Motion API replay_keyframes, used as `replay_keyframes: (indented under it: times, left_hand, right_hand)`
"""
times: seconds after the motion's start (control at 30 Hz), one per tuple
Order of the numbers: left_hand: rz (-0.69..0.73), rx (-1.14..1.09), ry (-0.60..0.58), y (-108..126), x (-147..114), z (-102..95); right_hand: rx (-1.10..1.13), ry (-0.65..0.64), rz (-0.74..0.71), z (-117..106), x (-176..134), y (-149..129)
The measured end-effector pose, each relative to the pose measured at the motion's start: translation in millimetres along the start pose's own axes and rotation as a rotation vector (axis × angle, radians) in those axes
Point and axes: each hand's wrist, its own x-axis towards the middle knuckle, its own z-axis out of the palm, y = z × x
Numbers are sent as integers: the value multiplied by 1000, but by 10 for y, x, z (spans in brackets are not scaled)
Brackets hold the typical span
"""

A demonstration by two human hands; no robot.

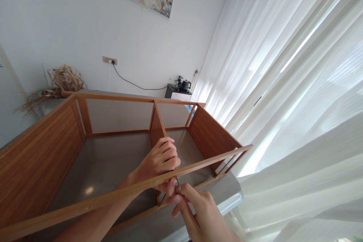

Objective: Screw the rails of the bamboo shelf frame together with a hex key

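Note:
A wooden furniture frame with side panels lies across a grey tabletop. My left hand reaches under the near rail and is closed around the near end of the wooden divider panel; its thumb shows below the rail. My right hand is in front of that rail, thumb and fingers pinching a small bent metal hex key. The key's upper end meets the rail where the divider joins it. The fastener itself is too small to make out.
A bundle of dried plants is at the far left. Behind the frame, a small black stand carries a kettle; a black cord runs to a wall socket. White curtains hang along the right side.

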Motion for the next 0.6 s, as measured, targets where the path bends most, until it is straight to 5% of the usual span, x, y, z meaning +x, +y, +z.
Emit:
replay_keyframes:
  times: [0.13,0.37,0.6]
  left_hand:
    - [1,-7,0,0,7,-2]
    - [-3,-4,10,6,19,-7]
    - [-10,-13,11,15,30,-5]
  right_hand:
    - [1,16,-14,7,-13,-6]
    - [-411,107,-261,37,-63,32]
    - [-586,127,-273,-98,-29,43]
